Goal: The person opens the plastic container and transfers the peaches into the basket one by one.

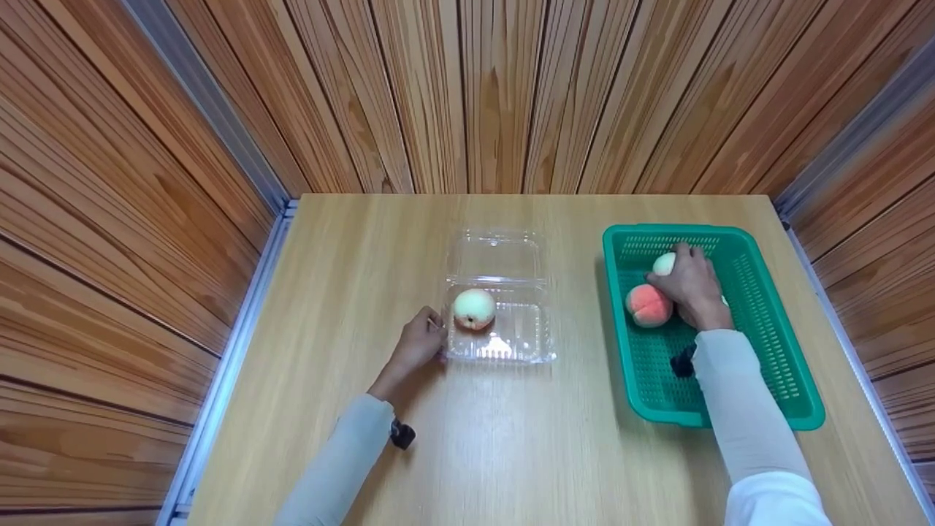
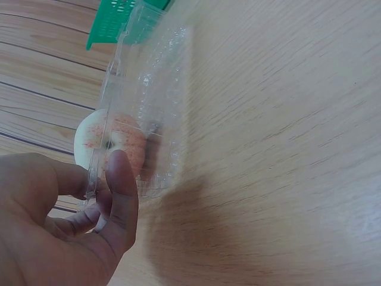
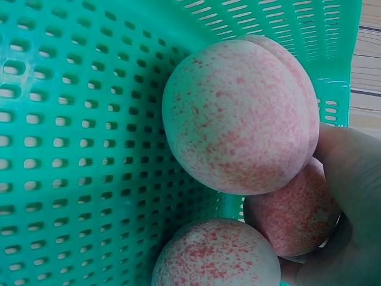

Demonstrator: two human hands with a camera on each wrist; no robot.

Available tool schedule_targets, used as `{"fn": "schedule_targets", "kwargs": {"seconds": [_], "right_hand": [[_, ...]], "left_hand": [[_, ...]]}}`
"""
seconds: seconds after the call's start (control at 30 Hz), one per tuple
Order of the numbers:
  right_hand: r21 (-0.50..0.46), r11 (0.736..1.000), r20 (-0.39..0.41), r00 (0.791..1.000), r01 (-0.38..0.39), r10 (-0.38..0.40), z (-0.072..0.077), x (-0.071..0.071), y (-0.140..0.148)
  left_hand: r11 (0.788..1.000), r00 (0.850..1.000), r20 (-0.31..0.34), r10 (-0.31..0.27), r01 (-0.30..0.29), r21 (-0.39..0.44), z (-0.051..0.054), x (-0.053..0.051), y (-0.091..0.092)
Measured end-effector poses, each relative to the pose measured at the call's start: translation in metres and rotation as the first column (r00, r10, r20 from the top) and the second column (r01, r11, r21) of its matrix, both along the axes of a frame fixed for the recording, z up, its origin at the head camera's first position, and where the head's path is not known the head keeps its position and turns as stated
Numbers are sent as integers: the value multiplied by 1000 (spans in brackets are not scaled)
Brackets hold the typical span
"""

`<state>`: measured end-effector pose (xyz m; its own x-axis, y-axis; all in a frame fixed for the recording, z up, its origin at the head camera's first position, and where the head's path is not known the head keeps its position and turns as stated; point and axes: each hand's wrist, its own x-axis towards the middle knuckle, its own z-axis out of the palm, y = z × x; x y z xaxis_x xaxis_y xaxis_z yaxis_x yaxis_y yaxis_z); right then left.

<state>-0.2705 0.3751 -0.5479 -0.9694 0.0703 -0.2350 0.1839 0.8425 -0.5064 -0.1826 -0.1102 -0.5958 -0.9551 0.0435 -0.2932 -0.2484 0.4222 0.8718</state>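
Note:
My left hand [image 1: 421, 340] pinches the left edge of a clear plastic clamshell box [image 1: 527, 321], which lies with its lid folded back. One pale peach [image 1: 475, 308] with a reddish underside sits in the box's left half. My right hand [image 1: 689, 285] reaches into a green basket [image 1: 627, 365], thumb and fingers around a pale, red-speckled peach [image 3: 292, 211]. A larger pink peach [image 3: 241, 116] is just beside the thumb. Another speckled peach [image 3: 217, 256] lies on the hand's other side, mostly hidden by the hand in the head view.
The basket with its raised perforated walls stands on the right of the wooden table [image 1: 336, 263]. Wood-plank panels [image 1: 497, 95] rise behind and at both sides, with metal rails [image 1: 241, 329] along the table's edges. A small black camera [image 1: 402, 434] is on the left wrist.

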Motion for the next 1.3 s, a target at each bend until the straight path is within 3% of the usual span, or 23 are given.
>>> {"fn": "schedule_targets", "kwargs": {"seconds": [0.57,0.8,1.3], "right_hand": [[7,1000,-12,1000,-9,9,-2,1,0],[-28,1000,35,999,-6,7,-3,3,1],[6,1000,51,998,-26,26,0,4,2]], "left_hand": [[1000,1000,1,5,-5,-15,-1,-1,1],[1000,1000,19,10,-9,-25,-1,-1,-1],[1000,1000,-15,-2,2,4,-1,0,-2]]}}
